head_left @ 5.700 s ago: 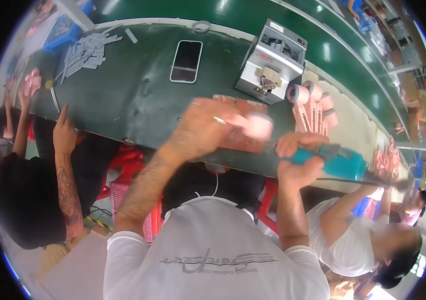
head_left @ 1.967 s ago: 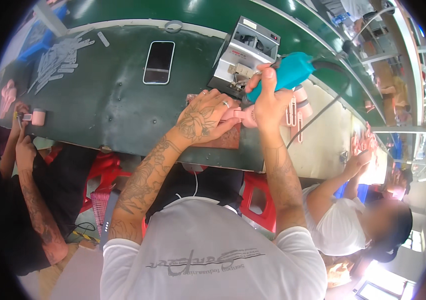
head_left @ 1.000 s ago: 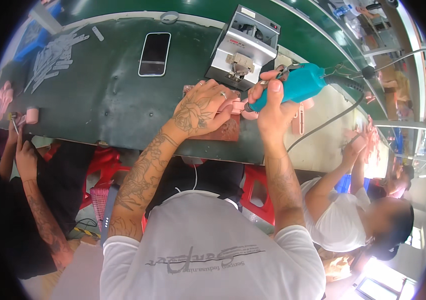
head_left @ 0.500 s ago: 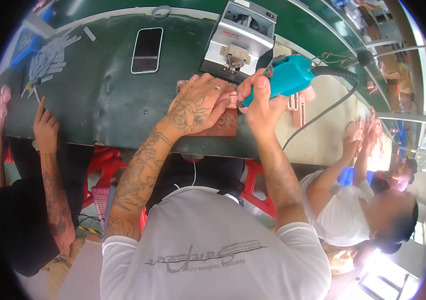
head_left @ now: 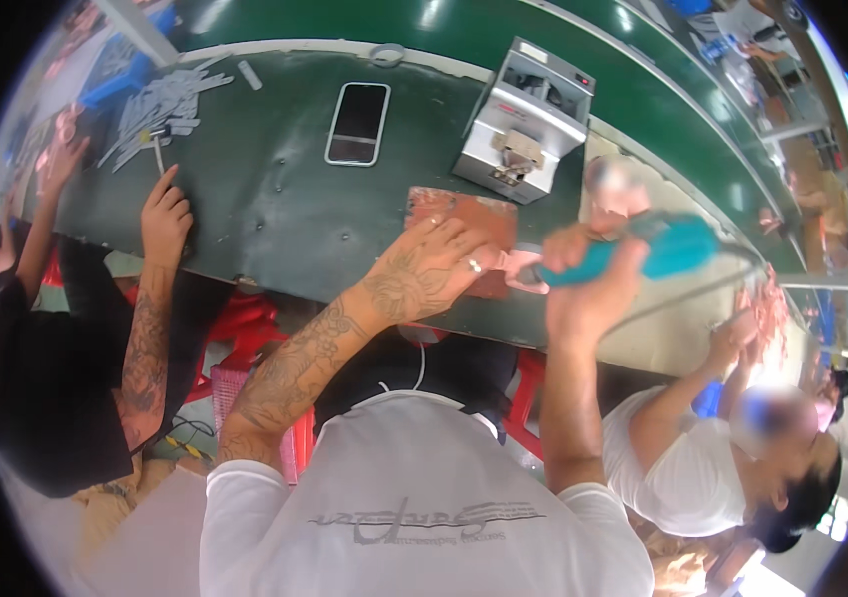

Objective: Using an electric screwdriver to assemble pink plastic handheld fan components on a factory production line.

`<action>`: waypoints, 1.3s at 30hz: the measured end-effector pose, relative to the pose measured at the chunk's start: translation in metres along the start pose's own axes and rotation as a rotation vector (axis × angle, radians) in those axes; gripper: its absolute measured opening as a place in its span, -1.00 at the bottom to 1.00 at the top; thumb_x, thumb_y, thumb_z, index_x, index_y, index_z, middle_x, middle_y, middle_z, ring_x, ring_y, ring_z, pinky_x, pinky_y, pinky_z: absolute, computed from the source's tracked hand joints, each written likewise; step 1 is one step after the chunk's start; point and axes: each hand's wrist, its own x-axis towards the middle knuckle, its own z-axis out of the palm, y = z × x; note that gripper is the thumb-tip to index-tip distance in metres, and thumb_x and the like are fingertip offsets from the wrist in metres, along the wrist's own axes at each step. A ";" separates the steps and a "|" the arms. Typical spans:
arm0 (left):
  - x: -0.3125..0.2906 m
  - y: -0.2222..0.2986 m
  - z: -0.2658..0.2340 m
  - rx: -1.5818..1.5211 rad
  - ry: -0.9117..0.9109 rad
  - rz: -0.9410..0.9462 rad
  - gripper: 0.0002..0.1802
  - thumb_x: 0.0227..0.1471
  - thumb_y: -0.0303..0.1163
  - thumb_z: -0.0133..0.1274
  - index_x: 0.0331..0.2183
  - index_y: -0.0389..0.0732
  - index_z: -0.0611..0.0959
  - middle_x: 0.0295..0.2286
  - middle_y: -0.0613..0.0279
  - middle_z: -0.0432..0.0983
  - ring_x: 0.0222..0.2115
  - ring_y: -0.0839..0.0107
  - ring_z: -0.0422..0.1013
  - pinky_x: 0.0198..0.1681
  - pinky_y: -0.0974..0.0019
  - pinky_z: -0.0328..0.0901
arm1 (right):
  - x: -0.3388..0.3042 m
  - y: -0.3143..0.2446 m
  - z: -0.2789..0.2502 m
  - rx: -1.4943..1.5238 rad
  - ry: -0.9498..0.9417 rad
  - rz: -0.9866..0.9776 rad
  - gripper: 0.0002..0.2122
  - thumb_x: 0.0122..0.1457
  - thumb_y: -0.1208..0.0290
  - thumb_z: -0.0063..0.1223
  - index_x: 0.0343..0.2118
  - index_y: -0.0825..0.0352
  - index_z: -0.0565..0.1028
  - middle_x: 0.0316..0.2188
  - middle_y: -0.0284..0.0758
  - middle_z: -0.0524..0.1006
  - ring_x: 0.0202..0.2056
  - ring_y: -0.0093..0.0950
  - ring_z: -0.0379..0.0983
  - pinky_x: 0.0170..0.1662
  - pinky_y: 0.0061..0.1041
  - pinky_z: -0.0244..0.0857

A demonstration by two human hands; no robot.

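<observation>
My left hand [head_left: 434, 267] is over a reddish-brown board [head_left: 432, 205] at the table's front edge. Pinched in its fingers is a small pink looped piece [head_left: 522, 267], which sticks out to the right. My right hand [head_left: 588, 289] grips a teal corded power tool [head_left: 665, 249], its front end close to that pink piece. Motion smears the tool and the right hand, so I cannot tell whether its tip touches the piece. Beyond the right hand lie more pink pieces [head_left: 611, 194], partly hidden and blurred.
A grey box-shaped machine [head_left: 524, 124] stands behind the board. A phone [head_left: 357, 124] lies left of it, and a grey ring [head_left: 386, 55] behind. Grey strips [head_left: 160, 109] are heaped at far left. Co-workers sit on both sides; one's hand [head_left: 165, 221] reaches onto the green table [head_left: 265, 189].
My view has shifted, moving the scene right and down. The right hand has drawn the tool rightward, away from the left hand, and the pink piece shows more between them.
</observation>
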 end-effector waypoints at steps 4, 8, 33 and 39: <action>-0.033 -0.034 -0.044 0.079 0.188 -0.346 -0.83 0.29 -0.32 0.08 -0.19 -0.09 0.74 -0.17 0.11 0.64 -0.10 0.03 0.52 0.05 0.00 0.36 | -0.027 -0.012 -0.014 0.056 -0.058 -0.041 -0.42 0.33 -0.31 -0.03 -0.17 0.27 0.42 -0.62 -0.37 0.29 -0.57 -0.46 0.21 -0.45 -0.41 0.12; -0.094 -0.122 -0.106 0.498 0.400 -0.470 -0.77 0.26 -0.44 0.11 -0.08 -0.30 0.66 -0.15 -0.06 0.60 -0.12 -0.05 0.54 -0.03 0.04 0.42 | -0.047 -0.006 -0.025 -0.182 -0.020 -0.041 -0.34 0.26 -0.32 0.11 -0.16 0.37 0.38 -0.62 -0.35 0.36 -0.58 -0.45 0.31 -0.45 -0.39 0.25; 0.189 0.027 0.155 -0.314 -0.319 -0.671 -0.05 0.12 0.28 0.09 0.14 -0.46 0.51 -0.01 -0.23 0.59 0.01 -0.18 0.51 0.16 -0.03 0.39 | -0.084 -0.023 -0.065 -0.153 -0.038 -0.063 -0.41 0.30 -0.12 0.21 -0.08 0.48 0.44 -0.51 -0.28 0.49 -0.47 -0.45 0.46 -0.37 -0.48 0.33; 0.164 0.048 0.116 -0.279 -0.156 -0.538 -0.44 0.11 0.08 0.12 -0.28 -0.31 0.64 -0.38 -0.16 0.67 -0.26 -0.19 0.61 -0.14 -0.13 0.48 | -0.078 -0.023 -0.062 -0.210 -0.049 -0.070 -0.34 0.28 -0.23 0.15 -0.11 0.47 0.37 -0.56 -0.26 0.44 -0.56 -0.40 0.39 -0.45 -0.39 0.31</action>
